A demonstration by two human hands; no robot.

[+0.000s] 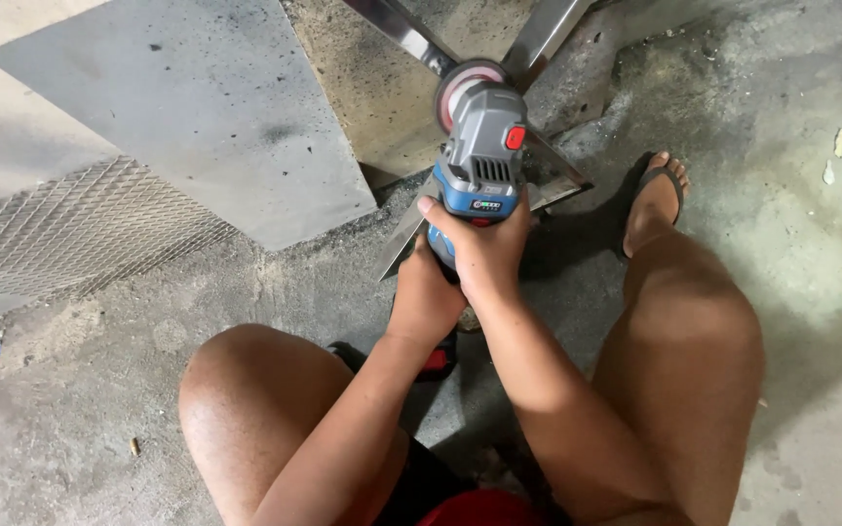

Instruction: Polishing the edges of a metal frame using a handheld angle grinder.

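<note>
Closest to the camera are the person's two bare knees, spread wide over the concrete floor (80, 409), with both forearms running forward between them. The left hand (424, 297) sits low on the rear grip of a cordless angle grinder (480, 156), fingers wrapped under the handle and mostly out of sight; a red part of the tool shows just below that wrist. The right hand (484, 248) is folded over the top of the blue and grey body just ahead of the left, fingers pressed together and curled down the far side, thumb along the near left side. Both hands clasp the tool firmly.

The grinder points away from the person, its disc (462, 86) resting on crossed shiny metal strips (548, 34) that lie on the floor near the top middle of the view. The tool's body hides the spot where disc and metal meet. Right of the strips, a foot in a sandal (657, 200) is planted on the floor. To the left lies a flat grey sheet (197, 107), and nearer the left edge a panel of expanded metal mesh (70, 229). Small scraps dot the floor at far right.
</note>
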